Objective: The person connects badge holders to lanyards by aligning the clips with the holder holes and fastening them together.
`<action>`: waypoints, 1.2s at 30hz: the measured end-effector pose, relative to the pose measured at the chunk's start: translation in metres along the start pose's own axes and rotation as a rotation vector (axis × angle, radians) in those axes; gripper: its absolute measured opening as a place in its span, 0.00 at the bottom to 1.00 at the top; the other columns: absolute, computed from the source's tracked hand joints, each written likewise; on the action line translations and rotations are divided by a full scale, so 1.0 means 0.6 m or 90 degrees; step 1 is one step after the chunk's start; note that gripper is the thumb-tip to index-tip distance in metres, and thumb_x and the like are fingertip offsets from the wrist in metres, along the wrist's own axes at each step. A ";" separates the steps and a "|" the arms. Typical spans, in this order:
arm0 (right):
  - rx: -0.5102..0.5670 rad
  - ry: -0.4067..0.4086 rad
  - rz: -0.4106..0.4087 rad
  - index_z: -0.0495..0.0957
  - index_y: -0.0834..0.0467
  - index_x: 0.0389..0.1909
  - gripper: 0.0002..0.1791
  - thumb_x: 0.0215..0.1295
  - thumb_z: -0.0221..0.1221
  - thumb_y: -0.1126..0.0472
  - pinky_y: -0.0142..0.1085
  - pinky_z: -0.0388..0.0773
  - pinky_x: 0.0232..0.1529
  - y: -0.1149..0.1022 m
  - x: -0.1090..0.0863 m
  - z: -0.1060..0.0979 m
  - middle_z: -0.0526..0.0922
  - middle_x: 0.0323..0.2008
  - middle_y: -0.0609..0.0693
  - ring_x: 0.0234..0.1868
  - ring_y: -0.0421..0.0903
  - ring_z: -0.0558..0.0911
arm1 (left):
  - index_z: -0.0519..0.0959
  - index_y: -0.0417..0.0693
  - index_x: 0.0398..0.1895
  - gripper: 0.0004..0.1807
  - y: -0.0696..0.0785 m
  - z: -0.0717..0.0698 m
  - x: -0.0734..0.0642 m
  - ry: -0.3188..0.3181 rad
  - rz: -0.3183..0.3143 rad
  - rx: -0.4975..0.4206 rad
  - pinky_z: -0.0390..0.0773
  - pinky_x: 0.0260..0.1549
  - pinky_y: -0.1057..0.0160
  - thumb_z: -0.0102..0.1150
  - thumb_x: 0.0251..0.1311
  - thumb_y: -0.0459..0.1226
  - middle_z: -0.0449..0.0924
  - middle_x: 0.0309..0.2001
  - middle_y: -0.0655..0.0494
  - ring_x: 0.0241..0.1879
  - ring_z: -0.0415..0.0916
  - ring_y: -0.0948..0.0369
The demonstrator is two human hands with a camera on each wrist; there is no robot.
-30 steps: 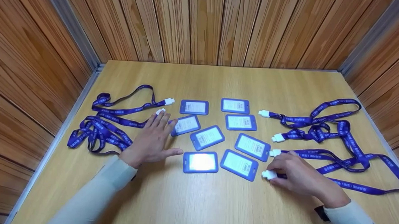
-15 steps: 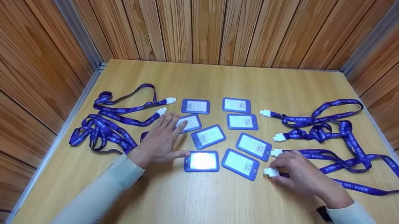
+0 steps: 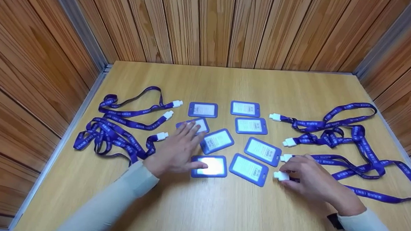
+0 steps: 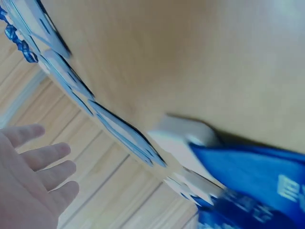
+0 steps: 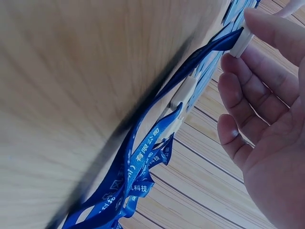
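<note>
My left hand [image 3: 179,149] reaches over the left group of badge holders with its fingers spread. Its fingers partly cover a tilted badge holder [image 3: 202,125], and the thumb lies over the front one [image 3: 217,165]. In the left wrist view, a gap separates that hand [image 4: 38,176] from the row of badge holders [image 4: 126,133]. At the right, my right hand [image 3: 307,179] pinches the white clip [image 3: 280,175] of the nearest purple-blue lanyard [image 3: 380,195]. The right wrist view shows this clip [image 5: 242,42] between thumb and fingers, its strap trailing away.
Several other badge holders lie flat mid-table, such as the far right one [image 3: 245,108]. More lanyards with white clips lie on the left [image 3: 120,137] and right [image 3: 349,119], some straps overlapping. Wood-panelled walls [image 3: 213,28] enclose the table [image 3: 200,213].
My left hand has moved right, from the left lanyards to above the badge holders, uncovering a white clip. The right hand stays nearly in place on its clip.
</note>
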State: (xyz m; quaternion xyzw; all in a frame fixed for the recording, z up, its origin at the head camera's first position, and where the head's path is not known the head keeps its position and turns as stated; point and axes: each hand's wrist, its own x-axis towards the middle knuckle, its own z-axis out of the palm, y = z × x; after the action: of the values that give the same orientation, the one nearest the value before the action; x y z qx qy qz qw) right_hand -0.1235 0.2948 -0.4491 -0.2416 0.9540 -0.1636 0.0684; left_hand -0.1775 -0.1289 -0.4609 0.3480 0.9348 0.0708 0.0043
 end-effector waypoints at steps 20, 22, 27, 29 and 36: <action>0.002 0.030 0.019 0.88 0.44 0.46 0.11 0.62 0.73 0.52 0.45 0.74 0.49 -0.003 -0.001 0.004 0.85 0.46 0.39 0.48 0.44 0.76 | 0.64 0.47 0.78 0.52 0.083 0.015 0.032 -0.005 0.105 0.051 0.49 0.77 0.48 0.43 0.64 0.74 0.63 0.76 0.46 0.78 0.54 0.48; 0.002 0.039 0.010 0.88 0.44 0.46 0.11 0.62 0.73 0.52 0.45 0.74 0.49 -0.004 -0.002 0.004 0.85 0.46 0.39 0.48 0.44 0.76 | 0.65 0.47 0.77 0.50 0.091 0.017 0.037 -0.009 0.112 0.059 0.49 0.77 0.49 0.44 0.64 0.73 0.64 0.76 0.47 0.78 0.55 0.49; 0.005 0.035 0.024 0.88 0.44 0.46 0.12 0.63 0.72 0.51 0.45 0.75 0.48 -0.005 -0.003 0.004 0.85 0.48 0.40 0.49 0.44 0.76 | 0.67 0.49 0.76 0.46 0.105 0.024 0.047 -0.013 0.126 0.068 0.51 0.76 0.52 0.46 0.66 0.70 0.66 0.75 0.50 0.77 0.59 0.51; 0.005 0.030 0.032 0.88 0.43 0.46 0.12 0.63 0.72 0.50 0.45 0.74 0.49 -0.005 -0.003 0.005 0.85 0.48 0.40 0.49 0.44 0.76 | 0.68 0.49 0.76 0.45 0.109 0.026 0.052 -0.012 0.134 0.074 0.52 0.76 0.53 0.47 0.67 0.69 0.68 0.74 0.51 0.76 0.61 0.52; 0.004 0.024 0.035 0.88 0.43 0.47 0.12 0.63 0.72 0.51 0.46 0.74 0.51 -0.005 0.001 0.003 0.85 0.49 0.40 0.51 0.45 0.77 | 0.67 0.49 0.75 0.44 0.126 0.031 0.071 -0.032 0.143 0.083 0.56 0.76 0.52 0.53 0.66 0.67 0.70 0.73 0.52 0.73 0.63 0.53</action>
State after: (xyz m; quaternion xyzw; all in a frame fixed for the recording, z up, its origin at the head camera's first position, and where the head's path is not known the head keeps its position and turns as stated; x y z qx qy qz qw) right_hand -0.1221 0.2917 -0.4495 -0.2122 0.9609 -0.1693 0.0555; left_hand -0.1595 -0.0424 -0.4672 0.4519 0.8920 0.0014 -0.0025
